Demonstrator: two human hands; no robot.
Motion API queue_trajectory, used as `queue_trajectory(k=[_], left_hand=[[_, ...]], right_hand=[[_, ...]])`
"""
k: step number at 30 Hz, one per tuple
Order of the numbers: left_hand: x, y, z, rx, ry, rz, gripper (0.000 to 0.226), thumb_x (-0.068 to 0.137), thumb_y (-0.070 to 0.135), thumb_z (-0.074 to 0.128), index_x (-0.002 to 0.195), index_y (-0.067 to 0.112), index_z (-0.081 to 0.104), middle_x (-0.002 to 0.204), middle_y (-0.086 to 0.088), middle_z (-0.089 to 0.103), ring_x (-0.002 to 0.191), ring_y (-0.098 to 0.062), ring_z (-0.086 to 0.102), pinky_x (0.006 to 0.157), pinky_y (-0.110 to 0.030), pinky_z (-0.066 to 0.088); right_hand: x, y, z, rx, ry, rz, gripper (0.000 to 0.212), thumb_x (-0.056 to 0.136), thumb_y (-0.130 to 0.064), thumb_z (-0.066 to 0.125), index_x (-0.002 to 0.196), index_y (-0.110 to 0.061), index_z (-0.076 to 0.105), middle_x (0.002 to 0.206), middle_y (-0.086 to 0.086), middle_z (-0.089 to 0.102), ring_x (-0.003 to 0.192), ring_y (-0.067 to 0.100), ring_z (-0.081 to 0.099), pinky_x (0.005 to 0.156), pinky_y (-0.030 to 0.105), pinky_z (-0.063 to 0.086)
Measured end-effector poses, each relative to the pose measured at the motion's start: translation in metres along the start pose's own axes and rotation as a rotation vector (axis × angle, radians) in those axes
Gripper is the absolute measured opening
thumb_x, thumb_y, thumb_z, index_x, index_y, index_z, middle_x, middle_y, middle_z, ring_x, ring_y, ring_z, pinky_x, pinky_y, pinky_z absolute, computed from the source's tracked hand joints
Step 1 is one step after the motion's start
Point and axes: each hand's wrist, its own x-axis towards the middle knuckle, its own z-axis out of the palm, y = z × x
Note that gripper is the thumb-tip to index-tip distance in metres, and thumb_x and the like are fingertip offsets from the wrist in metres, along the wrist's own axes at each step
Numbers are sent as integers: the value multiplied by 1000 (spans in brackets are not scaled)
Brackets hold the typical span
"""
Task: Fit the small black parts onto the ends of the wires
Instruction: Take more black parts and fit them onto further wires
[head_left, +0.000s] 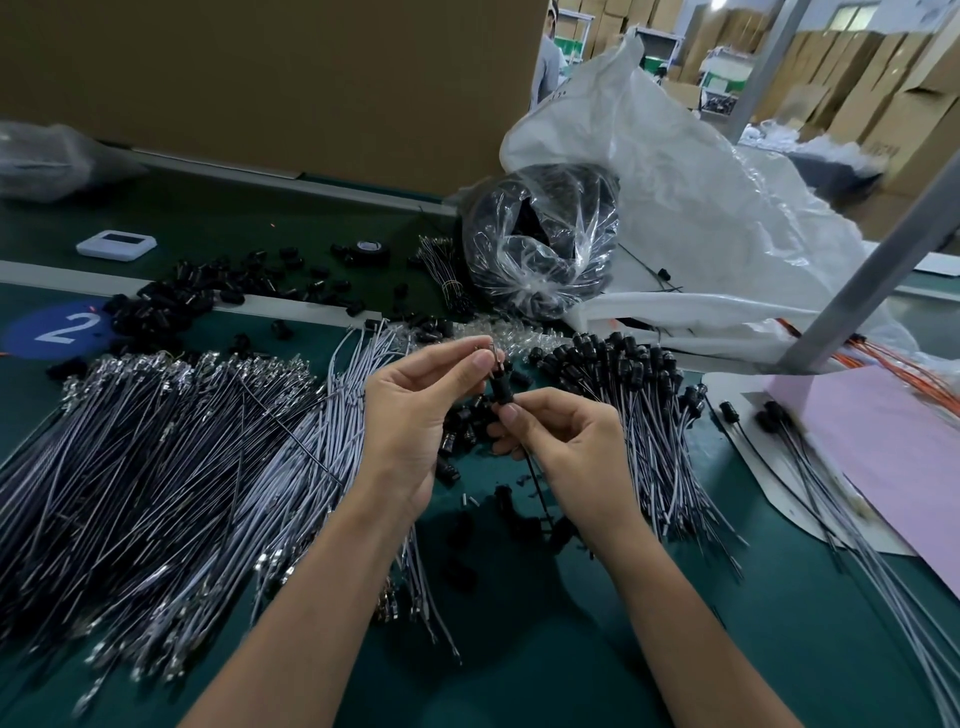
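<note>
Above the green worktop (571, 649), the grip of the left hand (415, 410) pinches the tip of a wire (535, 480) poking from a small black part (502, 391). The right hand (566, 447), at four o'clock, pinches the wire beneath, likely steadying it for seating.

Green workbench (519, 675), brown partition (260, 78), stacked cardboard boxes (883, 104)

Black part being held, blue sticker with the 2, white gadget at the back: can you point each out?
Black part (502, 388): head view, middle of its body.
Blue sticker (57, 332): head view, its middle, at the 2.
White gadget (117, 243): head view, its top face.
</note>
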Motion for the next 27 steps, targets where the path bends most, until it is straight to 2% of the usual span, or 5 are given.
queue_trajectory(k=[4, 15, 20, 27], left_hand=[[0, 2, -2, 17, -35, -17, 26, 52, 27, 83, 76, 19, 81, 86, -4, 77, 86, -13, 73, 75, -20, 56], [0, 3, -3, 10, -46, -27, 26, 49, 25, 85, 73, 15, 80, 83, -7, 77, 84, -17, 74, 78, -23, 58], [1, 1, -4, 17, -72, -32, 27, 51, 24, 85, 76, 14, 80, 84, -9, 77, 86, -20, 74, 82, -28, 59], [1, 1, -5, 19, -88, -41, 25, 53, 25, 85, 75, 15, 80, 86, -9, 77, 85, -19, 74, 79, -25, 57]], right_hand=[[0, 0, -1, -5, 5, -5, 20, 86, -4, 71, 82, -23, 74, 75, 3, 76, 70, 19, 73, 66, 23, 57], [2, 3, -2, -51, 28, -27, 31, 85, 0, 71, 80, -30, 72, 74, 1, 76, 67, 19, 73, 65, 22, 56], [3, 5, -3, -58, 34, -11, 24, 85, 2, 70, 85, -23, 72, 75, 2, 76, 69, 17, 73, 67, 21, 56], [4, 8, -4, -127, 29, -4, 10, 84, -2, 72, 93, -5, 75, 77, 4, 75, 70, 14, 72, 69, 24, 56]])
